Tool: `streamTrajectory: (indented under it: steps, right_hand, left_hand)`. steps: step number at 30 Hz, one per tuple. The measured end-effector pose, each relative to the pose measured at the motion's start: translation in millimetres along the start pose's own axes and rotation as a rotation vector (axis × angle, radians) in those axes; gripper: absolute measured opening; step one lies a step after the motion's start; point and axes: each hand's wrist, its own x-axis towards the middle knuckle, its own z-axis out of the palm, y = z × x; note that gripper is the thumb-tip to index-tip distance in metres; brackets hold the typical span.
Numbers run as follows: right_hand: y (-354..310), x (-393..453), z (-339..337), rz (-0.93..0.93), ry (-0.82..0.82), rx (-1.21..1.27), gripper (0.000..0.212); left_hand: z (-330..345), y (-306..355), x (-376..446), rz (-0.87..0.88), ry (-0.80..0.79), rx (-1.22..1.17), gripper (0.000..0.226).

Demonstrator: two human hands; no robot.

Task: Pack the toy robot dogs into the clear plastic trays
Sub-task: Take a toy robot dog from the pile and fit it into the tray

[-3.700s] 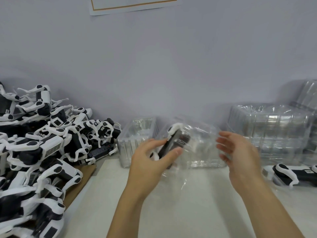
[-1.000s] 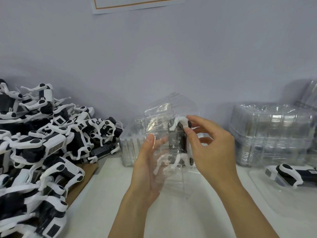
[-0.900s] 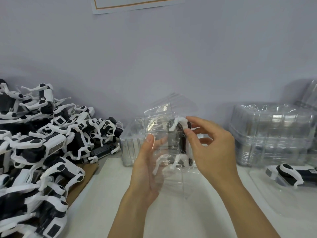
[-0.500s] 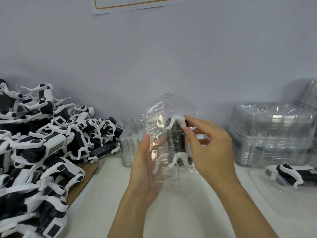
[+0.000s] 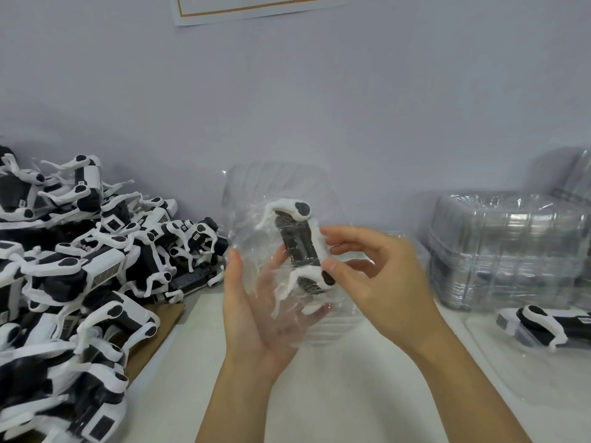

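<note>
**One dog going into its tray, a large pile still waiting**

On the left of the worktop (image 5: 351,394) we see a big heap of toy robot dogs (image 5: 73,282), black and white, lying loose over each other and partly on a brown cardboard sheet (image 5: 160,327). None of these is in a tray, so we judge that most of the work is still ahead.

In the middle we hold up a clear plastic tray (image 5: 281,199) above the worktop. Our left hand (image 5: 256,318) supports it from below and behind, palm up, with the fingers spread and nearly straight; we see them through the plastic. Inside the tray stands one toy robot dog (image 5: 299,247), upright on its end, its legs towards the left. Our right hand (image 5: 380,276) pinches the body of this dog between thumb and forefinger, while the other fingers are loosely curled. We think the dog is being seated in its cavity, but we cannot tell if it is fully pressed in.

On the right, against the wall, is a stack of empty clear trays (image 5: 505,251), so there is enough supply. In front of it another dog (image 5: 550,324) lies in a clear tray on the worktop, which seems to be one already packed.
</note>
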Motion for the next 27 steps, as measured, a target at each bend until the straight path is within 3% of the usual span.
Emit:
streamTrajectory:
  steps: [8, 27]
  right_hand:
    - [-14.8, 0.3, -3.9, 0.027, -0.144, -0.08, 0.034]
    - [-22.8, 1.4, -3.3, 0.048, -0.137, -0.044, 0.028]
  left_hand:
    - [-3.9, 0.1, 1.7, -0.057, -0.123, -0.207, 0.092]
    - [-10.6, -1.5, 4.0, -0.053, -0.169, -0.196, 0.092]
